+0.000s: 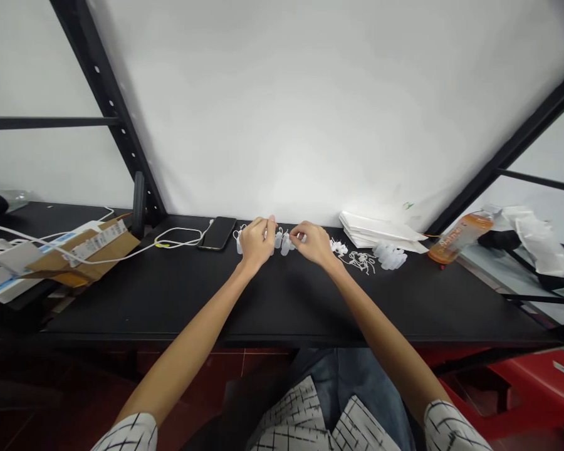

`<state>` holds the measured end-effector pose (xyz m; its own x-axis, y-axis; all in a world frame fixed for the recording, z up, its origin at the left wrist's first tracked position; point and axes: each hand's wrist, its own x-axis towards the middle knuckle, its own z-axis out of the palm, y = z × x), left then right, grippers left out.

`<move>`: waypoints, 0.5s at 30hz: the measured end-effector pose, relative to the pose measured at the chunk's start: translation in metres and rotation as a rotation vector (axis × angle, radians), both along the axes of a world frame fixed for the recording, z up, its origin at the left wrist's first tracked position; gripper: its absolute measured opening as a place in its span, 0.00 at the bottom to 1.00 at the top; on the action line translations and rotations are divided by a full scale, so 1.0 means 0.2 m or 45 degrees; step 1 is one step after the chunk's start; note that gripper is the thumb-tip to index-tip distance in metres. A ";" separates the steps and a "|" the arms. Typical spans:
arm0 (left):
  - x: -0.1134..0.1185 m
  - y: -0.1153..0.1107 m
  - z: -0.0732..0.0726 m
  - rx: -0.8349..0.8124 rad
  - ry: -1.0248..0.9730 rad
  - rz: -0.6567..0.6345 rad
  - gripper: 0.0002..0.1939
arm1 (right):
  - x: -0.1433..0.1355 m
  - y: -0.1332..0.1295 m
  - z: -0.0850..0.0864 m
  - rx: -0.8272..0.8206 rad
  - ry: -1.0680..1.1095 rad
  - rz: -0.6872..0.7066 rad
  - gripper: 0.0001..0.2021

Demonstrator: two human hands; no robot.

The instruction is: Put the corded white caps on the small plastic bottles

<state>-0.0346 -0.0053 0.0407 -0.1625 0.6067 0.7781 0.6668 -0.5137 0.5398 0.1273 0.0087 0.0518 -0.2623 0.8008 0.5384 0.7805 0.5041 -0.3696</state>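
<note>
My left hand (257, 241) is closed with curled fingers over a row of small translucent white pieces with thin string loops (286, 243) on the black table. Close by on its right, my right hand (314, 242) has thumb and forefinger pinched together beside the same row. Whatever either hand holds is too small or hidden to make out. Just right of my right hand lie a bunch of white pieces (339, 247) and a tangle of white strings (363, 262). Further right is a pile of translucent pieces (389, 255).
A phone (217, 233) and a white cable (181, 242) lie left of my hands. White sheets or bags (378, 230) are stacked against the wall. An orange drink bottle (460, 238) rests at the right. Cardboard packaging (82, 254) sits at the left. Black metal posts frame both sides.
</note>
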 end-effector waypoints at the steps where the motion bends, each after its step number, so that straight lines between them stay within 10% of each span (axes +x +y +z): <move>1: -0.01 0.01 0.01 -0.015 -0.036 0.011 0.23 | -0.02 0.01 0.00 -0.005 -0.050 -0.008 0.07; 15: -0.05 0.03 0.00 -0.072 -0.119 0.012 0.28 | -0.13 0.04 -0.03 -0.016 -0.174 -0.022 0.09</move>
<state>-0.0444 0.0016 0.0414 -0.2386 0.6474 0.7238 0.6170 -0.4745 0.6278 0.1008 0.0176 0.0458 -0.3189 0.8124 0.4883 0.8325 0.4863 -0.2653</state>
